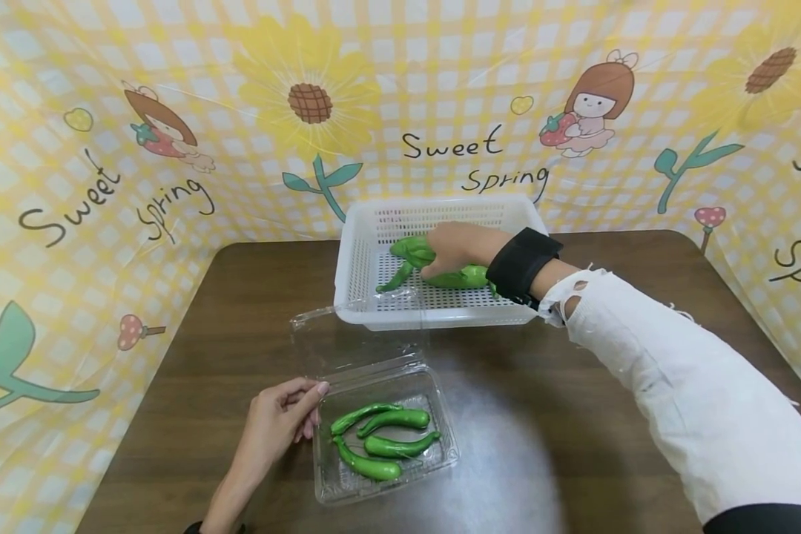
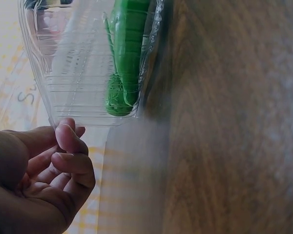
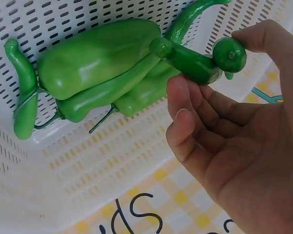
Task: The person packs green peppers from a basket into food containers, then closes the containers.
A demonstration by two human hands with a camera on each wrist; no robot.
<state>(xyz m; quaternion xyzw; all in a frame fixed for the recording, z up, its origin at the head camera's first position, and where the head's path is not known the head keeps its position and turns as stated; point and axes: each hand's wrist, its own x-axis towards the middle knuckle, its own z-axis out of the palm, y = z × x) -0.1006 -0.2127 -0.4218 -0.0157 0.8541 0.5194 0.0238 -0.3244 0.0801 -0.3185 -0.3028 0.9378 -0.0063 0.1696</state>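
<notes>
At lower left, the left hand (image 1: 277,423) rests with loosely curled fingertips against the rim of the clear plastic clamshell box (image 1: 382,486), holding four slim green peppers (image 1: 380,439). Upper centre, the right hand (image 1: 457,248) pinches one green pepper (image 3: 198,61) inside the white perforated plastic basket (image 1: 367,256). Both stand on a dark wooden table (image 1: 541,430) before a yellow checked backdrop (image 1: 440,89).

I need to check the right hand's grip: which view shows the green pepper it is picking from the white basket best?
The right wrist view: the right hand pinches the small green pepper close up. The head view shows only that hand's back over the white basket, the pepper hidden. The left wrist view misses it.
</notes>
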